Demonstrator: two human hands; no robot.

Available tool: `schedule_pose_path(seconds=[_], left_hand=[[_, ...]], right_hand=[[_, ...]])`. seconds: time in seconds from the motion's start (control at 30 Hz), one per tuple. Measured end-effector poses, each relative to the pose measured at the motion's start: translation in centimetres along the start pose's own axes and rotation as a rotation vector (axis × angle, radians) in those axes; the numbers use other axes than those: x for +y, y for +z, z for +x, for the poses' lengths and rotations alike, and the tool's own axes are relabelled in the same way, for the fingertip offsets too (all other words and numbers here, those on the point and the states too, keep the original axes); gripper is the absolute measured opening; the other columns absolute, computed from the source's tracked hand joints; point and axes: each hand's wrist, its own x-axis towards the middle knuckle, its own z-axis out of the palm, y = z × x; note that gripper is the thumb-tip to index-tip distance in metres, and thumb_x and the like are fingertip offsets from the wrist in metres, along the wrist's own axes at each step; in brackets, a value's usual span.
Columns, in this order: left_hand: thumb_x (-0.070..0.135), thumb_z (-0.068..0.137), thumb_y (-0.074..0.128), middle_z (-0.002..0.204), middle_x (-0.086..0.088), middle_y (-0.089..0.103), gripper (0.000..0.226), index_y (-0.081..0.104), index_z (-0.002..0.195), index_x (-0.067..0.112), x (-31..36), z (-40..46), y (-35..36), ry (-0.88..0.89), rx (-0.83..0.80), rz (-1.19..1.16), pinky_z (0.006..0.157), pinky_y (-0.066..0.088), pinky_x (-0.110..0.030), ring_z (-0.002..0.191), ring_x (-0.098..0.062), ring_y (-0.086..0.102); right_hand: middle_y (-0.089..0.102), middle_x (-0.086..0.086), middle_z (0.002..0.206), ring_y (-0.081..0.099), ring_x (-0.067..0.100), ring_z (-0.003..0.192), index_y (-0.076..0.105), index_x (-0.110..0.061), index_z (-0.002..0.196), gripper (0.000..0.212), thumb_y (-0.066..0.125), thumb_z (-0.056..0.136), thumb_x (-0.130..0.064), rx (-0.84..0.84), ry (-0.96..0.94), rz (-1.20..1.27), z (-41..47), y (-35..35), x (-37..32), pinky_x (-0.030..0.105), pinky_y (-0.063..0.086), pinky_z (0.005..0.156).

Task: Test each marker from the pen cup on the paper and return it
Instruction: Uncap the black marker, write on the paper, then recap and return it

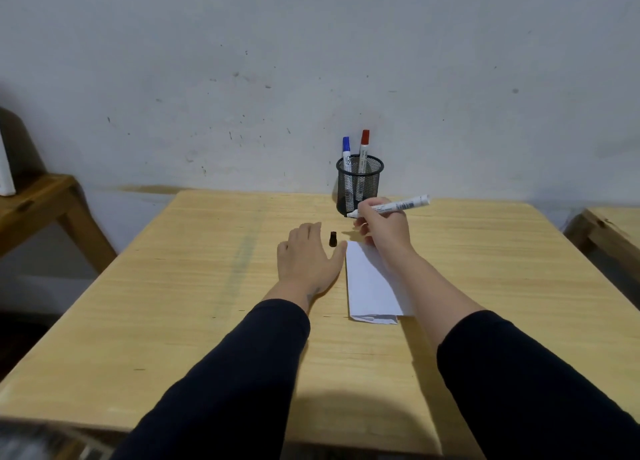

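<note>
A black mesh pen cup [360, 186] stands at the table's far edge by the wall, holding a blue-capped marker [346, 153] and a red-capped marker [363, 150]. My right hand [382, 227] grips an uncapped white marker [398, 206] nearly level, its tip pointing left in front of the cup, above the far end of the folded white paper [370, 286]. The black cap [333, 239] stands on the table between my hands. My left hand [306, 257] rests flat on the wood, fingers apart, just left of the cap and touching the paper's corner with the thumb.
The light wooden table [207, 286] ends at a grey wall behind the cup. A darker wooden bench [41, 203] stands to the left and another wooden piece of furniture [609, 231] to the right.
</note>
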Motion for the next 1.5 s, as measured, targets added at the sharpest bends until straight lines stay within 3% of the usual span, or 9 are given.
schedule_pose_path(seconds=[0.13, 0.33, 0.5, 0.77, 0.93, 1.13, 1.23, 1.37, 1.5], left_hand=[[0.070, 0.088, 0.021, 0.162, 0.002, 0.003, 0.086, 0.007, 0.153, 0.016, -0.7, -0.4, 1.0, -0.002, -0.154, 0.135, 0.119, -0.005, -0.052, 0.149, -0.015, -0.004], [0.068, 0.089, 0.021, 0.163, 0.002, -0.002, 0.085, 0.005, 0.153, 0.015, -0.6, -0.2, 1.1, -0.002, -0.167, 0.169, 0.119, -0.007, -0.052, 0.149, -0.014, -0.008], [0.067, 0.089, 0.020, 0.162, 0.001, -0.003, 0.084, 0.004, 0.153, 0.014, -0.6, -0.1, 1.0, 0.011, -0.166, 0.188, 0.119, -0.006, -0.053, 0.149, -0.014, -0.008], [0.067, 0.089, 0.020, 0.162, 0.001, -0.003, 0.084, 0.005, 0.153, 0.014, -0.6, 0.0, 1.0, 0.007, -0.170, 0.203, 0.119, -0.006, -0.052, 0.149, -0.014, -0.007], [0.067, 0.089, 0.021, 0.163, 0.001, -0.002, 0.084, 0.005, 0.153, 0.014, -0.5, -0.1, 0.9, 0.009, -0.168, 0.199, 0.119, -0.005, -0.052, 0.149, -0.014, -0.007], [0.067, 0.089, 0.021, 0.163, 0.001, -0.001, 0.085, 0.006, 0.153, 0.014, -0.5, -0.1, 0.9, 0.009, -0.161, 0.193, 0.119, -0.005, -0.052, 0.149, -0.015, -0.006], [0.068, 0.089, 0.023, 0.163, 0.002, 0.000, 0.084, 0.006, 0.153, 0.016, -0.4, -0.1, 0.8, 0.004, -0.166, 0.169, 0.119, -0.005, -0.052, 0.149, -0.014, -0.006], [0.065, 0.088, 0.036, 0.161, 0.001, 0.014, 0.084, 0.006, 0.153, 0.021, -0.2, 0.4, -0.3, -0.006, -0.150, 0.058, 0.118, 0.005, -0.052, 0.149, -0.017, 0.008], [0.044, 0.093, 0.049, 0.143, 0.000, 0.046, 0.055, 0.032, 0.144, 0.033, 0.3, 1.8, -2.3, 0.207, 0.057, 0.123, 0.098, 0.037, -0.044, 0.130, -0.022, 0.042]], right_hand=[[0.058, 0.010, 0.067, 0.051, 0.019, 0.055, 0.067, 0.002, 0.095, 0.015, 0.059, 0.086, -0.008, -0.034, 0.048, 0.107, -0.5, 0.2, 0.9, 0.020, 0.037, 0.041], [0.060, 0.008, 0.059, 0.054, -0.001, 0.041, 0.064, 0.010, 0.075, 0.036, 0.061, 0.091, -0.023, 0.049, -0.135, -0.186, -0.8, 0.3, 1.8, 0.009, 0.043, 0.042], [0.064, 0.004, 0.065, 0.059, 0.006, 0.054, 0.064, -0.003, 0.075, 0.024, 0.061, 0.088, -0.023, 0.094, -0.150, -0.280, -0.4, 0.5, 2.3, 0.005, 0.041, 0.044], [0.064, 0.003, 0.062, 0.058, -0.004, 0.046, 0.067, 0.000, 0.075, 0.027, 0.059, 0.087, -0.022, 0.091, -0.156, -0.351, -0.5, 0.7, 2.5, 0.003, 0.038, 0.044], [0.069, 0.009, 0.066, 0.059, 0.004, 0.050, 0.069, 0.002, 0.076, 0.030, 0.058, 0.087, -0.024, 0.095, -0.153, -0.418, -0.4, 0.8, 2.5, 0.004, 0.038, 0.044], [0.063, 0.007, 0.063, 0.054, -0.007, 0.041, 0.067, 0.003, 0.076, 0.028, 0.057, 0.089, -0.019, 0.113, -0.139, -0.349, -0.9, 0.7, 1.9, 0.003, 0.036, 0.041], [0.061, 0.010, 0.064, 0.054, -0.002, 0.041, 0.066, 0.008, 0.078, 0.030, 0.057, 0.090, -0.018, 0.136, -0.095, -0.182, -1.0, 0.5, 1.2, 0.008, 0.040, 0.042], [0.056, 0.007, 0.057, 0.048, 0.007, 0.038, 0.065, 0.003, 0.080, 0.029, 0.053, 0.092, -0.020, 0.137, -0.011, 0.014, -0.9, 0.5, -0.2, 0.015, 0.037, 0.037], [0.060, 0.006, 0.063, 0.051, 0.012, 0.045, 0.061, -0.011, 0.078, 0.012, 0.053, 0.087, -0.014, 0.082, -0.010, -0.047, 0.2, 0.1, -1.2, 0.024, 0.043, 0.047]])
